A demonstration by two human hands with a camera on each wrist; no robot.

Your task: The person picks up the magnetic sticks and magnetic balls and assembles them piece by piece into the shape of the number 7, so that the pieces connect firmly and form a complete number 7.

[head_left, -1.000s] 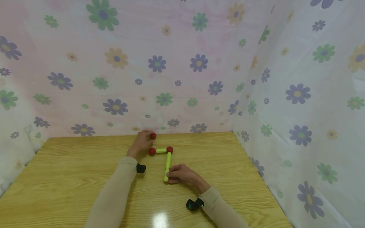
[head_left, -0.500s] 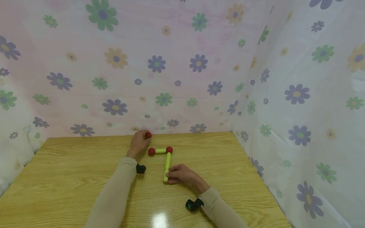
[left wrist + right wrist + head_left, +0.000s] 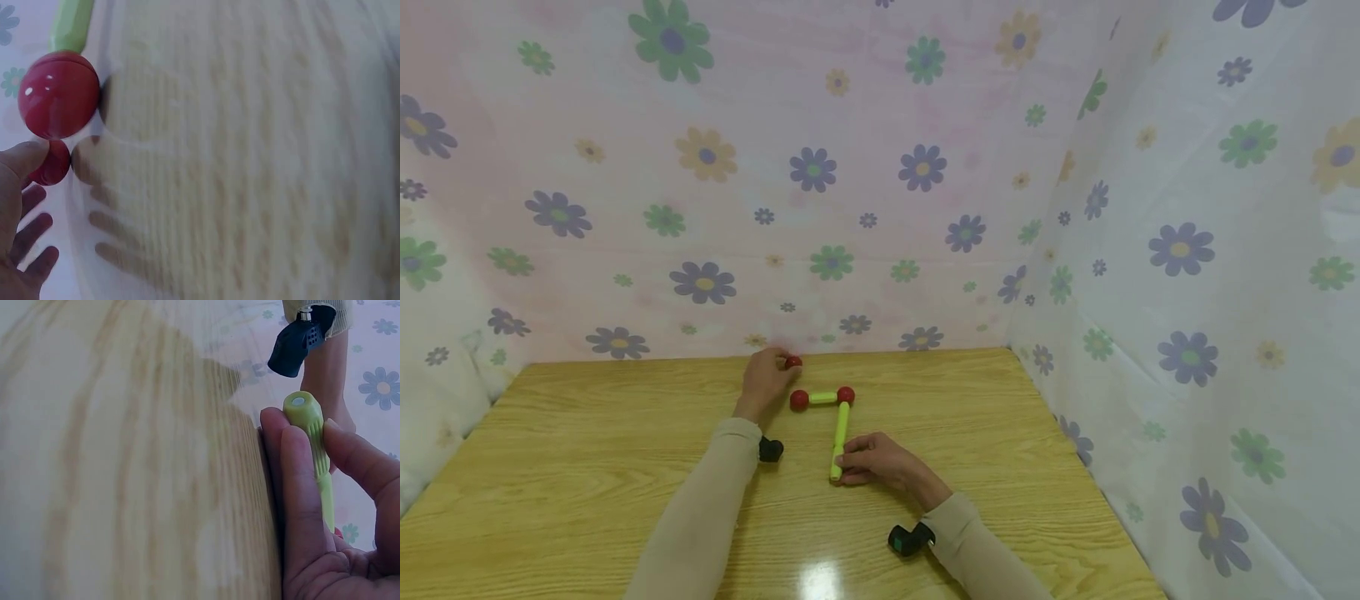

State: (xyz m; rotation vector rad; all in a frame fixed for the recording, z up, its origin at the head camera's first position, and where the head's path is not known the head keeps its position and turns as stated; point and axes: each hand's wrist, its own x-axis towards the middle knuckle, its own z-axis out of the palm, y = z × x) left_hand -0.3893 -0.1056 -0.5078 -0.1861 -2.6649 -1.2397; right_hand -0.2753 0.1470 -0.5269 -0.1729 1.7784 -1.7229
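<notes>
At the table's far edge, my left hand (image 3: 765,380) pinches a loose red ball (image 3: 793,362); in the left wrist view the thumb lies against this ball (image 3: 54,164), the other fingers spread behind it. Nearer to me lies a joined piece of magnetic rods and balls. Its left red ball (image 3: 800,400) connects through a short yellow-green rod (image 3: 823,397) to a second red ball (image 3: 846,395). From there a long yellow-green rod (image 3: 841,427) runs towards me. My right hand (image 3: 882,461) pinches its near end, which shows a small metal disc (image 3: 299,401).
The wood-grain table (image 3: 587,483) meets a flower-print cloth (image 3: 865,250) right behind the left hand. Another cloth side (image 3: 1187,333) stands along the right edge. A black camera (image 3: 770,449) sits at the left wrist and another camera (image 3: 910,540) at the right.
My left hand has shifted a little left with the loose red ball, then slightly back towards me. The right hand, rods and joined balls have stayed in place.
</notes>
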